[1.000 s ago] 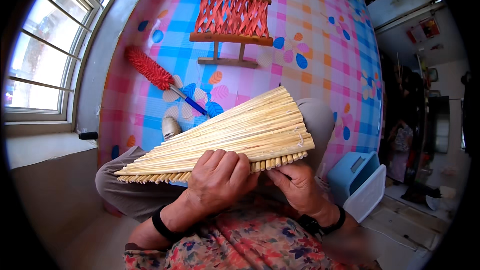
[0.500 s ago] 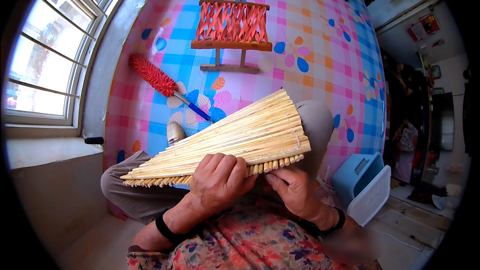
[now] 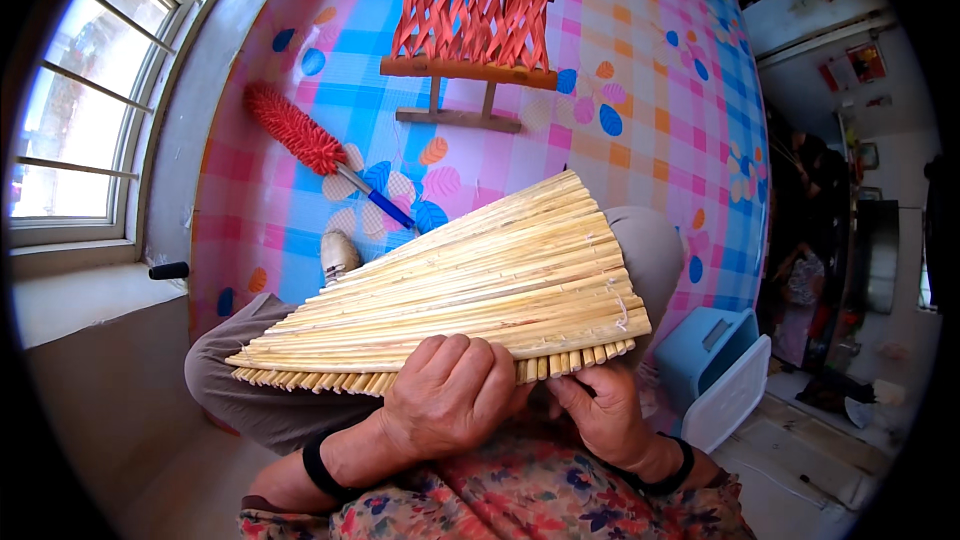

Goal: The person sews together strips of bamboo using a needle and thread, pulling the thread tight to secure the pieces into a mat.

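Observation:
A wedge-shaped mat of pale straw-coloured stalks point(image 3: 470, 285) lies tilted across my lap. Its stalks run lengthwise on top, with the cut ends of a lower layer showing along the near edge. White thread knots show at its wide right end. My left hand point(image 3: 450, 390) is wrapped over the near edge, knuckles up and fingers curled on the stalks. Just to its right, my right hand point(image 3: 605, 415) is closed beneath the near right corner, thumb pressed to the fingers. Whatever that pinch may hold is hidden under the stalks.
Beyond my knees stands a small wooden folding stool point(image 3: 470, 25) with a red woven-strap seat. To its left lies a red duster point(image 3: 300, 130) with a blue handle. At right sits a blue bin point(image 3: 690, 350) beside a whitish lid point(image 3: 728, 395). A barred window point(image 3: 85, 110) is at left.
The stalk mat now fills more of the view, its wide end shifted right and down. Both hands have moved slightly right and lower with it, keeping their grips. The background has shifted a little too.

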`<state>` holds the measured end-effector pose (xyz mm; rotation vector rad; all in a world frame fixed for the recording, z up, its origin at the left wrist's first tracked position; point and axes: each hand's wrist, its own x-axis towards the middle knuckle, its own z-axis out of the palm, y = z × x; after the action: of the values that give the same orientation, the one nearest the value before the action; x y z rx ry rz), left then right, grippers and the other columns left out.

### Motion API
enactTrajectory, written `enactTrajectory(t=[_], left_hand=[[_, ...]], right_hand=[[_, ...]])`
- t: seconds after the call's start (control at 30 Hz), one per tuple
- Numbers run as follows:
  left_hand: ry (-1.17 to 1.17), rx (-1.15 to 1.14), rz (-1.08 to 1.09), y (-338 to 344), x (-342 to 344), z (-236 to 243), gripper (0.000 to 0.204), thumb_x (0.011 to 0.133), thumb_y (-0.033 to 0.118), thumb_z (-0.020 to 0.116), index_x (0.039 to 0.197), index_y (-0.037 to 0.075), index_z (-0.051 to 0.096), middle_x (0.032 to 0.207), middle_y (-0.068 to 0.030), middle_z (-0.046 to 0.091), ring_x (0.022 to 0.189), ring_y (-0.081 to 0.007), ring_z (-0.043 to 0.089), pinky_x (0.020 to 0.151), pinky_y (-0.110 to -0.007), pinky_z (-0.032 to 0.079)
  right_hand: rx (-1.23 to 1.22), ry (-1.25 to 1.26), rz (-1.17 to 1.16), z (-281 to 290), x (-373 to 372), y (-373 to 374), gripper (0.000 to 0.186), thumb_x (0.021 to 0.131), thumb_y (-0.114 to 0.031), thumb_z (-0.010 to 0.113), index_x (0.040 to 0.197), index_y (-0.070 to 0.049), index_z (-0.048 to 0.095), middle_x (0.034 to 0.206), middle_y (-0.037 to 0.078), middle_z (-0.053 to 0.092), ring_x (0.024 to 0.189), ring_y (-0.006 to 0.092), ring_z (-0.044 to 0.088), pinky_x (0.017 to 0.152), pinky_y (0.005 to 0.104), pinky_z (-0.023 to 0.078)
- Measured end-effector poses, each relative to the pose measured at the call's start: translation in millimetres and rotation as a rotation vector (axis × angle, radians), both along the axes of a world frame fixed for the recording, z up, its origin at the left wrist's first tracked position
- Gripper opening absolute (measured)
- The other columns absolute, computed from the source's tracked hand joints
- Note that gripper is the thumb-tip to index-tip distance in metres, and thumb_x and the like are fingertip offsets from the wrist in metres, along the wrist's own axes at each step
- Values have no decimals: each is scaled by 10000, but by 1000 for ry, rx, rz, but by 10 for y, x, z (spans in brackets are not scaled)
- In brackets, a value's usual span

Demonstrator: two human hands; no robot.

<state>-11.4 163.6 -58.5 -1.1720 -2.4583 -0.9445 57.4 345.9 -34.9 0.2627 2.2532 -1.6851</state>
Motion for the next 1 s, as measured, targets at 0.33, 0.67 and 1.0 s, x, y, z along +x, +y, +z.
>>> enactTrajectory(t=[0.33,0.67,1.0], left_hand=[[0,-43,-81,-66,-18,24,301,816,207,643,908,-74,585,774,-154,587,632,-251,593,514,-325,449],[13,-54,-93,-78,-24,32,322,831,222,628,912,-87,590,801,-186,612,664,-278,620,554,-336,496],[6,-71,-85,-68,-5,34,331,834,237,633,932,-76,590,818,-184,614,691,-284,622,572,-344,496]], right_hand=[[-97,-34,-139,-21,65,-54,144,921,-94,597,936,42,644,842,65,648,657,122,615,556,237,501],[-84,43,-195,-53,53,-105,208,909,-178,629,920,29,650,833,63,663,676,131,622,584,257,501],[-51,77,-205,-46,31,-93,207,906,-167,638,948,34,656,864,59,666,718,130,620,629,260,492]])
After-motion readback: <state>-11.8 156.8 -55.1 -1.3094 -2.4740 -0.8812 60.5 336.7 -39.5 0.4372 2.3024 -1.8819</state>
